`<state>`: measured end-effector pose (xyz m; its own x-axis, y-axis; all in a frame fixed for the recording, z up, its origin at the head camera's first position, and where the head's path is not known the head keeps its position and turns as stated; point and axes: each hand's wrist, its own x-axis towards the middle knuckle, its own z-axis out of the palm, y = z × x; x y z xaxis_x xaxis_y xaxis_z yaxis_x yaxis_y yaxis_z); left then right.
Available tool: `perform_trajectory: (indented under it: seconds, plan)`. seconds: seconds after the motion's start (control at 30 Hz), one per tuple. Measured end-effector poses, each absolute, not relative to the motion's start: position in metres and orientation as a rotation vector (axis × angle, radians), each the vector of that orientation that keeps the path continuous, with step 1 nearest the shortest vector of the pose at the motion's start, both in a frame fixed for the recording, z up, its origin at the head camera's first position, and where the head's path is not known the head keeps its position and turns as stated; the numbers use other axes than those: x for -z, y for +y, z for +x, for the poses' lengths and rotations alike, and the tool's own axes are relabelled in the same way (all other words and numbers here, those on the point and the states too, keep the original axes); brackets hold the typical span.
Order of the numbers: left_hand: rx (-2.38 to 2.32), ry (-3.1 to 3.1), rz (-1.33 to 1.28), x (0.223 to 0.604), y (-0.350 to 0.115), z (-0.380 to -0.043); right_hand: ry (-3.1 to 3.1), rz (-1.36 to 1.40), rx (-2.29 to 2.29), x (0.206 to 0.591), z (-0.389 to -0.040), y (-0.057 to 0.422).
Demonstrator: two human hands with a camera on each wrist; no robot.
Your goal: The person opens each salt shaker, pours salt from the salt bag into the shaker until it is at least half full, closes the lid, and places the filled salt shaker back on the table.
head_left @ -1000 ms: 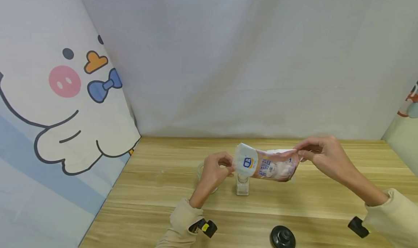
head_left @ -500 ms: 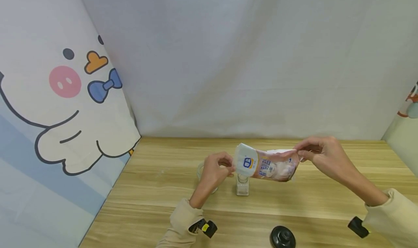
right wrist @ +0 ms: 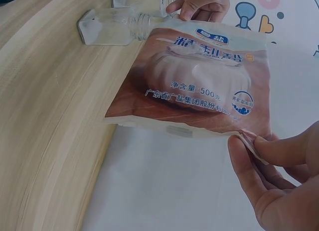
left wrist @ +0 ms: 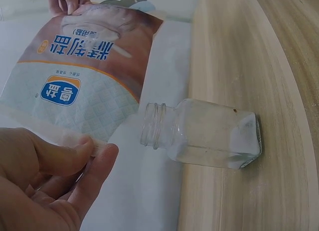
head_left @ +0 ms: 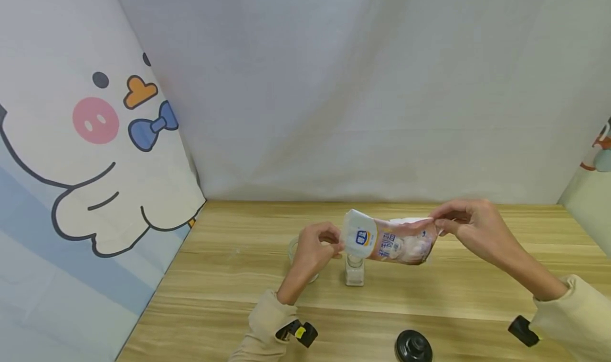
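Observation:
Both hands hold a pink and white salt bag [head_left: 398, 244] tilted above the table. My left hand [head_left: 311, 250] pinches the edge of its white end between thumb and fingertips, as the left wrist view shows up close. At the opposite, pink end, my right hand [head_left: 474, 228] pinches a corner. A small square glass jar [left wrist: 214, 134] stands upright under the white end, its threaded mouth uncovered and close to the bag's edge. White salt [left wrist: 244, 134] lies in the bottom of the jar. The bag hides part of the jar's neck in the head view.
Another clear glass vessel [head_left: 292, 245] stands behind my left hand, mostly hidden. A round black lid [head_left: 413, 346] lies near the front of the wooden table [head_left: 219, 277]. A pale cloth wall [head_left: 372, 97] rises along the table's back edge.

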<state>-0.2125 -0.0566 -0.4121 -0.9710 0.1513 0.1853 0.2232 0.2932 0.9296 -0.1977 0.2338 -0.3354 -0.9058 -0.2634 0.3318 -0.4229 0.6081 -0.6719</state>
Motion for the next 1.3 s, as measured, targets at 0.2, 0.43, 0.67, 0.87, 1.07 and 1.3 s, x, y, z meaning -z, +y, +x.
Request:
perform_trajectory:
  seconds: [0.2, 0.43, 0.67, 0.87, 1.07, 1.3]
  plan:
    - [1.799, -2.47, -0.352, 0.4126, -0.0562, -0.2123, -2.625, 0.573, -1.172, 0.3357, -0.1977, 0.2339]
    - [1.814, -2.475, -0.332, 0.412, -0.0558, -0.2133, -2.626, 0.58, -1.158, 0.3358, -0.1983, 0.2329]
    - [1.806, -2.472, -0.332, 0.41, -0.0555, -0.2126, -2.62, 0.589, -1.168, 0.336, -0.1985, 0.2324]
    - [1.806, -2.471, -0.343, 0.4103, -0.0561, -0.2126, -2.622, 0.582, -1.176, 0.3353, -0.198, 0.2333]
    - [1.823, -2.468, -0.345, 0.4121, -0.0558, -0.2134, -2.613, 0.581, -1.18, 0.3349, -0.1978, 0.2332]
    - [1.849, -2.467, -0.324, 0.4127, -0.0555, -0.2128, -2.614, 0.582, -1.172, 0.3359, -0.1988, 0.233]
